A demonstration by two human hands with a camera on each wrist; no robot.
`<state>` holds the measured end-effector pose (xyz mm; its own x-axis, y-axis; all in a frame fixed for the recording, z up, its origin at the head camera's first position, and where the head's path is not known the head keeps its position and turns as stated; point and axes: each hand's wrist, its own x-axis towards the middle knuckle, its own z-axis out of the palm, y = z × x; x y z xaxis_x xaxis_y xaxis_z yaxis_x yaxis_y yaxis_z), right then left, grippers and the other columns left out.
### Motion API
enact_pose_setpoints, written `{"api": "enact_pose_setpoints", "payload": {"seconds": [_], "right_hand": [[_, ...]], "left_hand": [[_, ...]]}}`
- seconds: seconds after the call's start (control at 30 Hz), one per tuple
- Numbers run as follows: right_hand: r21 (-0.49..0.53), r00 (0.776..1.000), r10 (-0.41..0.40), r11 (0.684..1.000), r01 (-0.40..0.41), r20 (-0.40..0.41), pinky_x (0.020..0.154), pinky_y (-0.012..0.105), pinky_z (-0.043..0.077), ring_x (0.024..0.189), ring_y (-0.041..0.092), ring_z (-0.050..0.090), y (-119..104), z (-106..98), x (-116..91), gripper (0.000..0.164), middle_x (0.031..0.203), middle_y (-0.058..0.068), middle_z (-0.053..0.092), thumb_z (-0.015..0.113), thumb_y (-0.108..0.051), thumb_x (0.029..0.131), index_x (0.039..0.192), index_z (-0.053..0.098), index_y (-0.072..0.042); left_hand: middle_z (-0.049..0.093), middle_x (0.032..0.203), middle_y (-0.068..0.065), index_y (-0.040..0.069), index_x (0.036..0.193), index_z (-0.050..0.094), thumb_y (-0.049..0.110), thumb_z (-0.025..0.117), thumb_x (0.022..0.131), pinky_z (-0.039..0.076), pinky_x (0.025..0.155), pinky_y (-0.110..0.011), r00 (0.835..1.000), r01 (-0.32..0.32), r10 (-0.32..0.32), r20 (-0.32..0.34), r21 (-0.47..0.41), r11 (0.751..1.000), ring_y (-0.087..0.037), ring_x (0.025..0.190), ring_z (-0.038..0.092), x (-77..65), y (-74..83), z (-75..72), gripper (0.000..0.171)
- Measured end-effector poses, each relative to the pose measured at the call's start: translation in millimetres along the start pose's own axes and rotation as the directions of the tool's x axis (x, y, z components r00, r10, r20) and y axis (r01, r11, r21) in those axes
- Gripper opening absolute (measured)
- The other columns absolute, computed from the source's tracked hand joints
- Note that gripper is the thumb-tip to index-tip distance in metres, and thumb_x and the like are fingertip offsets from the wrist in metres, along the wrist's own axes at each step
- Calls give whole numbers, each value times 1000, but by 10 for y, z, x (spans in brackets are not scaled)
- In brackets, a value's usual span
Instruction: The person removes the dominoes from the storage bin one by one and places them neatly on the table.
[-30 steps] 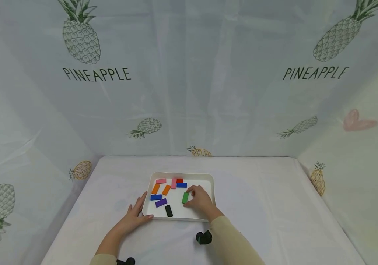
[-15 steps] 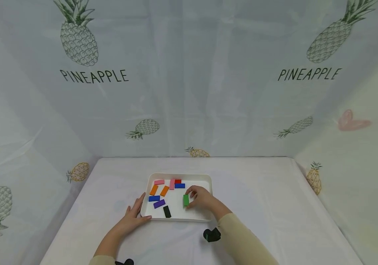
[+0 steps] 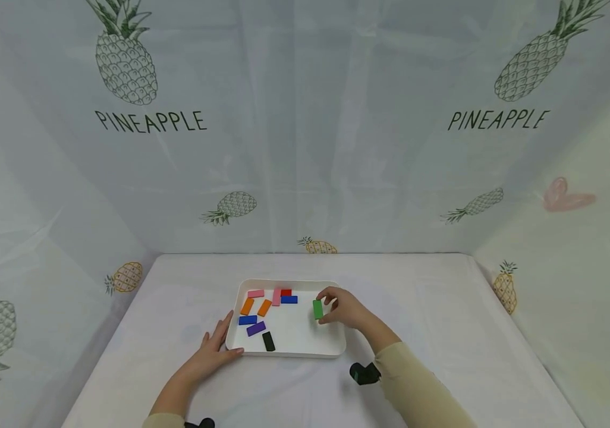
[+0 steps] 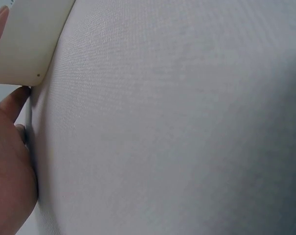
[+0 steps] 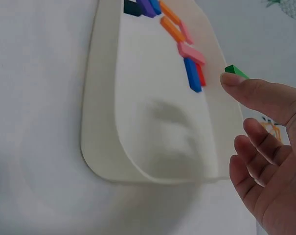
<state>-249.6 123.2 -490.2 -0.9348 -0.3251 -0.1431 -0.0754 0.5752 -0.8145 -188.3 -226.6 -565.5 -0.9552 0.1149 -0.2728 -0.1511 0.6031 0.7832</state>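
Note:
My right hand (image 3: pixel 348 308) pinches a green block (image 3: pixel 318 309) between thumb and fingers over the right part of a white tray (image 3: pixel 302 348). From the right wrist, that block (image 5: pixel 235 71) peeks out behind the thumb, mostly hidden, and the hand's shadow falls on the tray floor. At the tray's front left corner lies my left hand (image 3: pixel 210 355), its fingers extended along the side and its thumb at the front edge. In the left wrist view, a fingertip (image 4: pixel 21 95) touches the bottom of the tray corner (image 4: pixel 28 63).
Inside the tray, toward the left, lie a black block (image 3: pixel 269 342), a purple block (image 3: pixel 255 329), a red block (image 3: pixel 286 292) and pairs of blue, orange and pink ones. White cloth (image 3: pixel 417 333) covers the table; a pineapple-print curtain (image 3: pixel 326 148) hangs behind.
My right hand has carried the green block to the right and away from me, from the tray's middle. The left hand keeps its place at the corner.

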Motion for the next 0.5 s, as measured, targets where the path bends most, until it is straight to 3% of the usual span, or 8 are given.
{"api": "enact_pose_setpoints", "payload": {"seconds": [0.23, 0.5], "right_hand": [[34, 995, 45, 999, -42, -93, 62, 30, 48, 80, 22, 52, 139, -247, -46, 48, 98, 10, 57, 86, 1, 68, 110, 66, -8], [42, 985, 85, 996, -80, -147, 65, 31, 50, 85, 22, 54, 404, -462, -89, 49, 101, 9, 57, 85, -3, 71, 115, 65, -8]], "left_hand": [[16, 160, -15, 24, 158, 15, 48, 79, 73, -15, 112, -58, 1000, -8, 8, 2, 2, 1000, -36, 147, -6, 15, 0, 1, 108], [14, 161, -14, 23, 158, 14, 47, 78, 75, -14, 112, -57, 1000, -5, 5, 9, 21, 1000, -35, 147, -5, 12, 12, -9, 108]]}}
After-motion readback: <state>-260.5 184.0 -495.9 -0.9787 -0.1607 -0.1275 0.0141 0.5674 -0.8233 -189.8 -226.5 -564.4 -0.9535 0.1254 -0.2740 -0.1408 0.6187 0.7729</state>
